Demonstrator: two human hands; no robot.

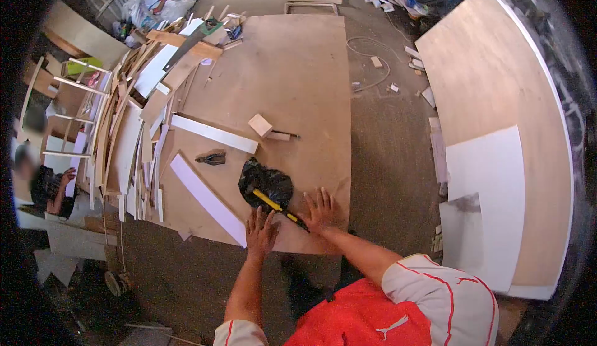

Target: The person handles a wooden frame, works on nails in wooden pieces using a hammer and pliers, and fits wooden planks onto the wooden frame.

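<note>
Both hands spread flat, nothing visibly gripped: left hand (pixel 262 231) and right hand (pixel 319 212) rest on the broad brown wooden board (pixel 295 78), seemingly for support. Between them lies a slender yellow-and-black tool (pixel 267 199), its upper end across the crumpled black plastic bag (pixel 264 173); right-thumb contact is hard to tell.

Yellow-and-black tool (pixel 267 200), aslant on the board (pixel 298 66), upper end over a crumpled black bag (pixel 281 183).

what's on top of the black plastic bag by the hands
Part of a yellow-and-black tool lies across the bag. Anything inside or beneath the bag is covered, so I can't tell.
</note>
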